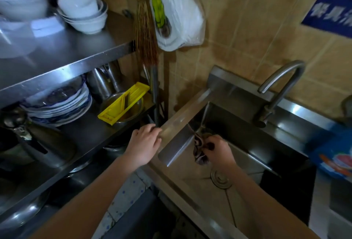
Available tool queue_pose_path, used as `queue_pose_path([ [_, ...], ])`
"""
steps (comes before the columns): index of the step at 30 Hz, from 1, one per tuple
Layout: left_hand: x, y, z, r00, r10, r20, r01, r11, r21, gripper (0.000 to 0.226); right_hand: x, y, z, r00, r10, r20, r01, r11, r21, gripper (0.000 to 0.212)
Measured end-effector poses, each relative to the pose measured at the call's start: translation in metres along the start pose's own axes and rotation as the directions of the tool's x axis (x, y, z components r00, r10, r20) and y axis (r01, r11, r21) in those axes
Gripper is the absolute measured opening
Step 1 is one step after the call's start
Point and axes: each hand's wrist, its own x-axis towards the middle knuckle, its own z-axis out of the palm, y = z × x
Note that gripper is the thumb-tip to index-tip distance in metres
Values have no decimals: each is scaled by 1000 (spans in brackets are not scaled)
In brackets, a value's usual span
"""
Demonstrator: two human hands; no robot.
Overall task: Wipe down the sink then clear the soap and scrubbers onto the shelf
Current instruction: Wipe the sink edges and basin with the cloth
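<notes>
The steel sink [182, 117] fills the lower right, its drain [221, 178] showing on the basin floor. My right hand [217, 149] is inside the basin near the left wall and grips a dark, bunched rag [198, 147] that hangs down from my fingers. My left hand [144, 143] rests on the sink's left rim, fingers curled over its edge. The steel shelf [80, 52] stands to the left of the sink. A blue soap packet [335, 155] sits on the sink's right side, blurred.
A curved faucet [280, 86] rises at the sink's back. On the shelf are stacked white bowls [83, 12], blue-patterned plates [59, 103], steel pots and a yellow slicer [123, 103] lying on a bowl. A brush [145, 35] and a plastic bag [175, 10] hang on the tiled wall.
</notes>
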Motion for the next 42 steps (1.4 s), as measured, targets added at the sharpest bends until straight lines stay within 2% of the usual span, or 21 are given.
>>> queue_pose_path([
  [5,8,5,-24,998,-40,-58,42,998,37,40,14,-9,-24,999,-21,-28,23,998,54,13],
  [12,13,13,-54,987,-74,-142,78,997,24,39,26,-27,-53,995,-98,-4,98,995,27,18],
  [21,23,20,-92,969,-121,-216,127,992,13,39,48,-62,-93,959,-284,12,284,959,-3,12],
  [26,31,14,-116,954,-114,-278,135,989,56,40,67,-91,-109,931,-364,-24,364,931,9,23],
  [33,36,-26,-145,928,-140,-344,156,987,20,38,99,-142,-108,911,-411,-17,410,910,-57,11],
  [42,44,-100,-200,911,-163,-379,187,982,25,36,142,-237,-83,911,-412,-17,408,906,-110,10],
])
